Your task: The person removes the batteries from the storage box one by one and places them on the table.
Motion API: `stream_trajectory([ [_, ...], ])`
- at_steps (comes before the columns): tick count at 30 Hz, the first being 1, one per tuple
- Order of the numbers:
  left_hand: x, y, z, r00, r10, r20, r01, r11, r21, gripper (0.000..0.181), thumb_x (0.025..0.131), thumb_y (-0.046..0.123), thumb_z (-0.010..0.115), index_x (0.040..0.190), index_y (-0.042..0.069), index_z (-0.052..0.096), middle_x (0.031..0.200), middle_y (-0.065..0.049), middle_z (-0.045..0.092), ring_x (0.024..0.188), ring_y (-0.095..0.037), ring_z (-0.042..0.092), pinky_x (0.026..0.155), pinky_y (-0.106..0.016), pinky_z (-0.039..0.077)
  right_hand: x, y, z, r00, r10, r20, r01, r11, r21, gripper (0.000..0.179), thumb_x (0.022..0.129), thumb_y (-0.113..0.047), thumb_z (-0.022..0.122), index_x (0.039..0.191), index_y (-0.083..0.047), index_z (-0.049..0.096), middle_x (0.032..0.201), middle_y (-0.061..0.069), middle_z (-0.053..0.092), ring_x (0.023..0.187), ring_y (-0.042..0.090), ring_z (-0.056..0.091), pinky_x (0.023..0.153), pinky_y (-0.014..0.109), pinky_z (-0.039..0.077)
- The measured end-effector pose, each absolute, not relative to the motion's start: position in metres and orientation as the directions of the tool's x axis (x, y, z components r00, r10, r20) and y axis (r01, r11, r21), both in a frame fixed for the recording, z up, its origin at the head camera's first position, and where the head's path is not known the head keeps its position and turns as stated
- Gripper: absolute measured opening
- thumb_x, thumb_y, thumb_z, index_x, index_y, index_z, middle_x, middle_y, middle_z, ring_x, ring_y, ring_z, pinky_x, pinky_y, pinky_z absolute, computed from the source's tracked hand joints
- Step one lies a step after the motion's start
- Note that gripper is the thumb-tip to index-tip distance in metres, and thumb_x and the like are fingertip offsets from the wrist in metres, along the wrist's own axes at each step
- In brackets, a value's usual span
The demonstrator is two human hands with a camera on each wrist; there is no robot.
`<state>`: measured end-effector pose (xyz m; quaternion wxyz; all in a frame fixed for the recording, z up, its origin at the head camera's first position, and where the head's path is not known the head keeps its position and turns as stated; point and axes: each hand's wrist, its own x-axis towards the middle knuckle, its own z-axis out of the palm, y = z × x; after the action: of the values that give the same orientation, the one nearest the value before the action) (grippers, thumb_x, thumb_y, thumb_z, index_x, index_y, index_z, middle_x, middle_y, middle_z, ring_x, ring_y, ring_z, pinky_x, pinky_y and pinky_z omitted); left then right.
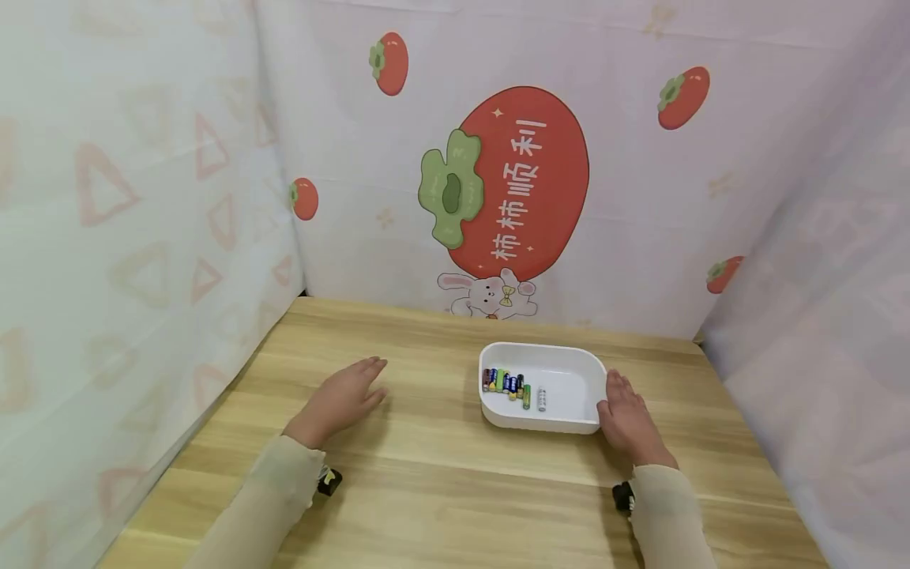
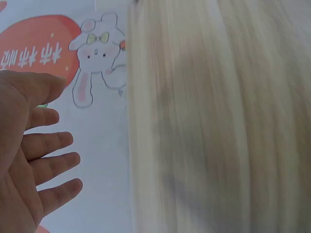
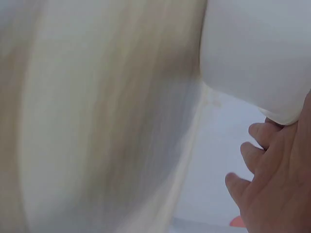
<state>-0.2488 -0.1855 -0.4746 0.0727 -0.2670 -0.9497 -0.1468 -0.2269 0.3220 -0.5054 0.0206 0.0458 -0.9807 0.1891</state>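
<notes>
A white tray [image 1: 569, 375] with rounded corners sits on the table. Several batteries [image 1: 507, 382] of different colours lie side by side in its left part, and a silver-white battery [image 1: 542, 398] lies slightly apart to their right. My right hand [image 1: 629, 419] is at the tray's right end, its fingers along the outer wall; in the right wrist view the fingertips are beside the white wall [image 3: 257, 48]. Well to the left of the tray, my left hand [image 1: 341, 403] hovers over the table with fingers extended, and its palm [image 2: 19, 179] holds nothing.
The wood-grain table [image 1: 441, 506] meets a white cloth backdrop [image 1: 355, 237] printed with persimmons and a rabbit. Cloth walls [image 1: 142, 276] enclose the left and right sides. A small black device [image 1: 329, 480] is at the left wrist, another black device [image 1: 623, 496] at the right.
</notes>
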Motion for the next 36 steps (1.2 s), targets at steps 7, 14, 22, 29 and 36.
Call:
stream_trajectory([
  [7, -0.251, -0.168, -0.473, -0.837, 0.515, 0.187, 0.547, 0.802, 0.240, 0.055, 0.098, 0.029, 0.060, 0.140, -0.003, 0.047, 0.140, -0.022, 0.048, 0.129, -0.036, 0.046, 0.104, -0.050, 0.040, -0.230, 0.316, -0.509, -0.995, -0.075, 0.073, -0.097, 0.921, -0.377, 0.059, 0.101, -0.017, 0.029, 0.147, 0.015, 0.011, 0.154, 0.033, 0.013, 0.141, 0.049, 0.010, 0.112, 0.063, 0.010],
  [14, -0.254, -0.154, -0.475, -0.816, 0.544, 0.194, 0.577, 0.789, 0.214, 0.051, 0.097, 0.025, 0.062, 0.138, -0.002, 0.050, 0.136, -0.019, 0.053, 0.127, -0.034, 0.049, 0.105, -0.047, 0.041, -0.232, 0.319, -0.505, -0.997, -0.056, 0.047, -0.070, 0.919, -0.388, 0.061, 0.102, -0.019, 0.028, 0.148, 0.015, 0.005, 0.154, 0.034, 0.010, 0.141, 0.050, 0.007, 0.112, 0.063, 0.009],
  [22, -0.266, -0.121, -0.473, -0.792, 0.591, 0.149, 0.610, 0.763, 0.214, 0.051, 0.098, 0.029, 0.059, 0.140, 0.002, 0.049, 0.139, -0.014, 0.052, 0.128, -0.028, 0.049, 0.106, -0.041, 0.039, -0.234, 0.321, -0.505, -0.996, -0.064, 0.065, -0.083, 0.933, -0.349, 0.062, 0.101, -0.019, 0.030, 0.149, 0.013, 0.006, 0.155, 0.032, 0.007, 0.141, 0.049, 0.006, 0.111, 0.065, 0.008],
  [29, -0.283, -0.085, -0.469, -0.776, 0.621, 0.109, 0.629, 0.748, 0.213, 0.047, 0.099, 0.033, 0.056, 0.136, 0.003, 0.054, 0.136, -0.011, 0.056, 0.126, -0.024, 0.051, 0.105, -0.039, 0.041, -0.232, 0.319, -0.505, -0.993, -0.085, 0.086, -0.108, 0.944, -0.311, 0.062, 0.100, -0.018, 0.031, 0.149, 0.012, 0.009, 0.157, 0.028, 0.004, 0.143, 0.047, 0.004, 0.111, 0.065, 0.008],
  [36, -0.300, -0.056, -0.465, -0.788, 0.609, 0.085, 0.605, 0.744, 0.284, 0.045, 0.099, 0.032, 0.056, 0.134, 0.003, 0.057, 0.132, -0.009, 0.059, 0.122, -0.024, 0.055, 0.103, -0.039, 0.043, -0.231, 0.321, -0.507, -0.991, -0.105, 0.084, -0.127, 0.929, -0.346, 0.060, 0.100, -0.016, 0.031, 0.148, 0.014, 0.010, 0.155, 0.032, 0.008, 0.142, 0.048, 0.007, 0.112, 0.062, 0.012],
])
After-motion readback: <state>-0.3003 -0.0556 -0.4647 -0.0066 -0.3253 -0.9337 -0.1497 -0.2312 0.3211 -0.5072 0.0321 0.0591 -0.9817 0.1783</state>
